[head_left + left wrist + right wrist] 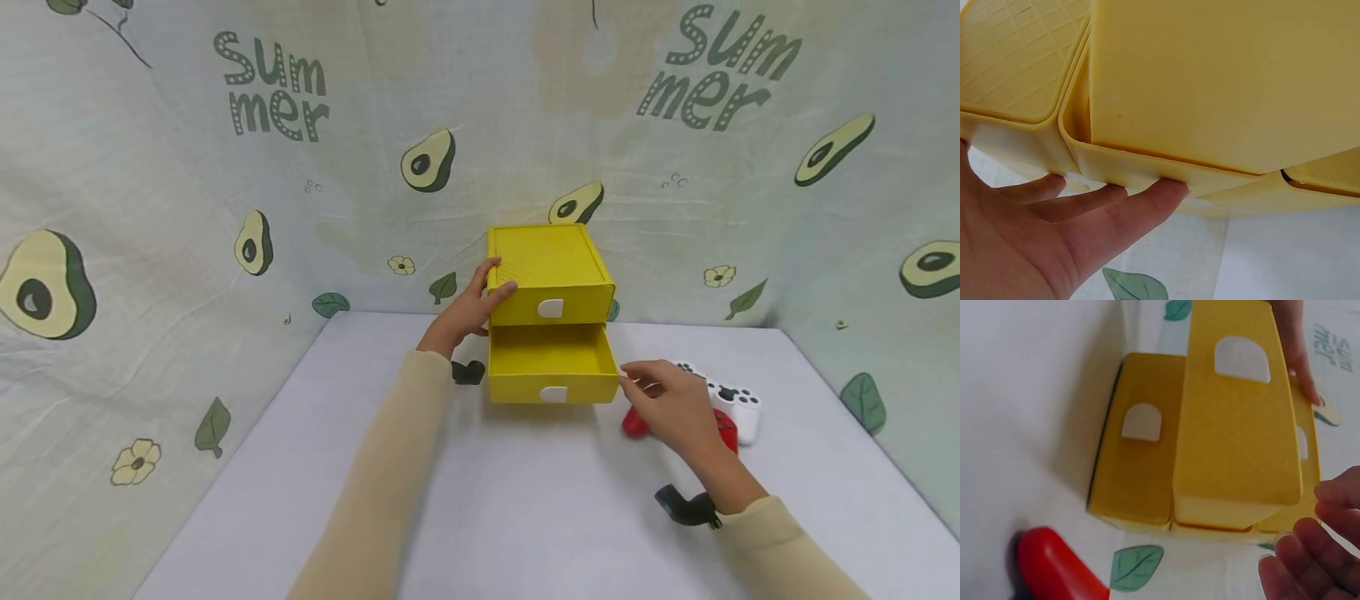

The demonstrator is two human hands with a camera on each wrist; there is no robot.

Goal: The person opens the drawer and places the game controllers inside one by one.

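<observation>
A yellow desktop drawer unit (551,250) stands on the table, its middle drawer (521,390) pulled well out; the inside part that shows holds nothing. Each drawer front bears a white rounded tab. My left hand (463,315) rests against the unit's left side, its thumb at the upper front edge. In the left wrist view the extended fingers (1110,219) touch the side wall. Close to the drawer's front right corner is my right hand (678,408), fingers loosely bent. The right wrist view shows those fingertips (1300,540) apart from the drawer (1235,437), holding nothing.
Behind and under my right hand lie a white game controller (738,408) and a red one (636,423). A cloth (360,208) printed with avocados hangs behind and beside the white table (540,508).
</observation>
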